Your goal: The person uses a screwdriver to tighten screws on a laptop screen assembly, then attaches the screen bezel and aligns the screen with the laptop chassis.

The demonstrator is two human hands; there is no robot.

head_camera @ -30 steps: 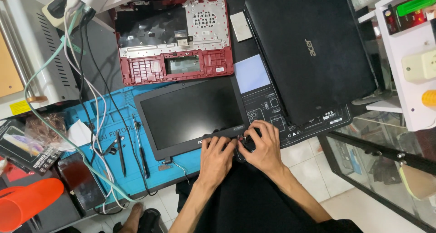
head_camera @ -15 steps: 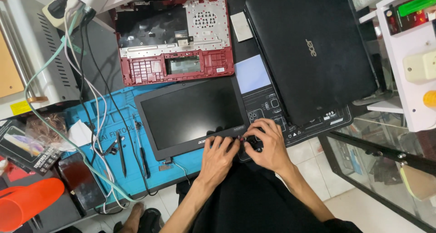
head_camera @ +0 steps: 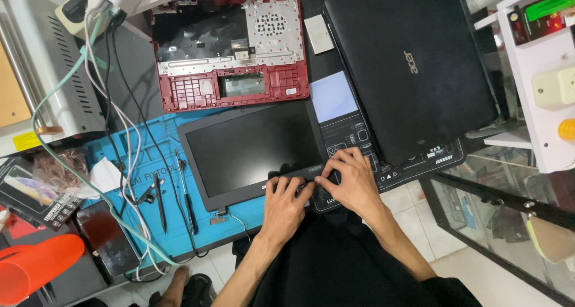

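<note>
A closed black laptop (head_camera: 407, 67) lies at the upper right of the bench, above a dark printed work mat (head_camera: 359, 133). A red laptop base shell (head_camera: 230, 49), stripped open, sits at the top centre. On the blue repair mat (head_camera: 120, 181) rests a detached black laptop screen panel (head_camera: 251, 148), dark face up. Both hands press its lower bezel: left hand (head_camera: 286, 205) with fingers spread flat on the edge, right hand (head_camera: 347, 178) pinching the bottom right corner. Black tweezers (head_camera: 160, 202) lie left of the panel.
</note>
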